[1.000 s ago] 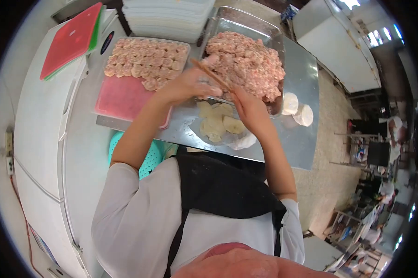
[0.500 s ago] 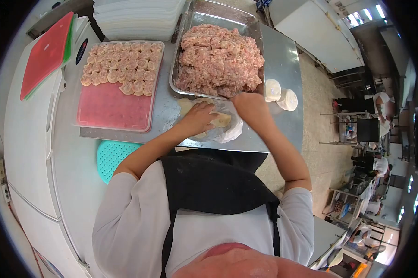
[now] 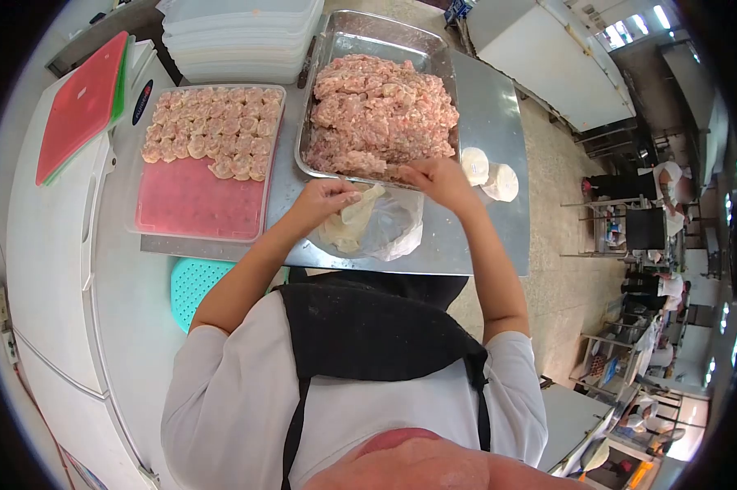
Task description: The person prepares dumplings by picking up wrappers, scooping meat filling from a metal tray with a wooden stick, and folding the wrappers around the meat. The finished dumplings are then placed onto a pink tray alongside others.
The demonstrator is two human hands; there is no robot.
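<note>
My left hand [image 3: 326, 202] pinches a thin, pale dough wrapper [image 3: 357, 216], lifted by its edge over a clear plastic bag [image 3: 403, 230] that lies on the steel table. More pale wrappers [image 3: 336, 237] lie at the bag's left side. My right hand [image 3: 438, 181] is closed at the near right rim of a deep metal pan [image 3: 376, 33]. Its fingertips are against the ground meat [image 3: 385, 106] heaped in that pan; whatever they grip is hidden. To the left, a plastic tray with a pink base [image 3: 197, 200] bears rows of filled dumplings [image 3: 213, 122].
Two round, pale wrapped stacks [image 3: 499, 181] stand right of the pan. Stacked white plastic trays [image 3: 242, 41] are at the back left. A red cutting board [image 3: 82, 106] lies on the white freezer. A turquoise perforated item [image 3: 195, 286] sits below the table edge. Co-workers [image 3: 666, 184] are far right.
My left hand has risen from the wrappers and now holds one up, moving slightly left. My right hand stays at the pan's near edge, its fingers now against the meat.
</note>
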